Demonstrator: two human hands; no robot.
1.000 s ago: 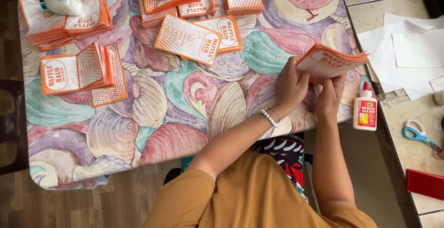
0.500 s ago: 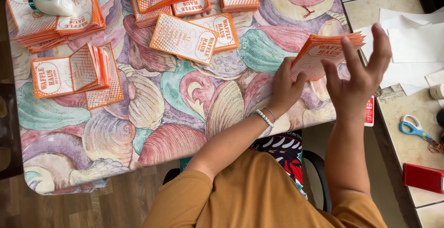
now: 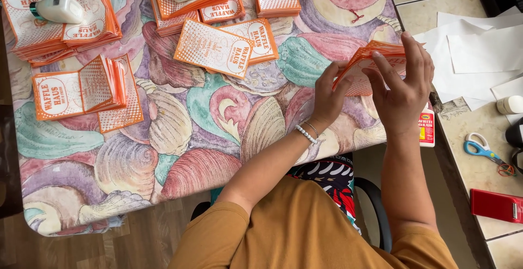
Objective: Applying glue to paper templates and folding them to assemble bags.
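Since half a second ago, the right hand [image 3: 403, 92] has been lowered from its raised, spread pose onto the orange paper bag stack [image 3: 376, 56]; the left hand [image 3: 329, 97] is kept at the stack's near left corner.

Orange paper bag stack: held above the right edge of the worktop [image 3: 163, 138], fanned, pinched by left-hand fingers; right-hand fingers are laid over its top, loosely curled.
Worktop: covered in a shell-patterned cloth.
Loose bags [image 3: 226, 45]: two, lying flat at centre.
Further stacks: far left, one weighted by a white bottle [image 3: 57, 8].
Glue bottle [image 3: 426, 128]: just beside the right wrist.
Blue scissors [image 3: 485, 152]: on the tiled surface to the right, near a red box [image 3: 497, 205].
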